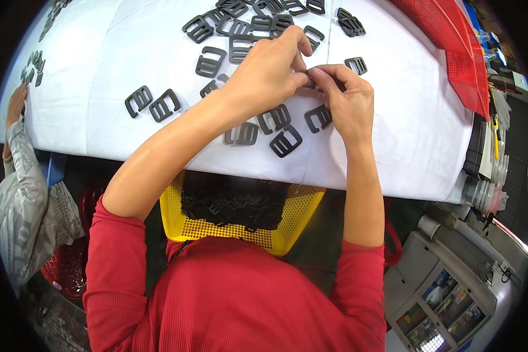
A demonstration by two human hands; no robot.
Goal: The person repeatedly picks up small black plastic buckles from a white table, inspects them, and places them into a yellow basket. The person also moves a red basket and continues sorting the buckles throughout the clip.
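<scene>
My left hand (270, 69) and my right hand (349, 97) meet over the white-covered table. Between their fingertips is a dark plastic strap buckle (310, 84), pinched from both sides and mostly hidden by the fingers. The left index finger is bent and raised above it. Around my hands lie several loose black buckles of the same open-hook kind, among them one (286, 141) near the table's front edge and one (318, 118) beside my right wrist. Two more, including a tilted buckle (165, 105), rest left of my left forearm.
A heap of buckles (233, 26) spreads across the far side. Below the table edge, a yellow basket (173, 214) holds many dark pieces. A red plastic basket (460, 56) stands far right. At the left, a co-worker's hand (16, 105) reaches toward other buckles (34, 67).
</scene>
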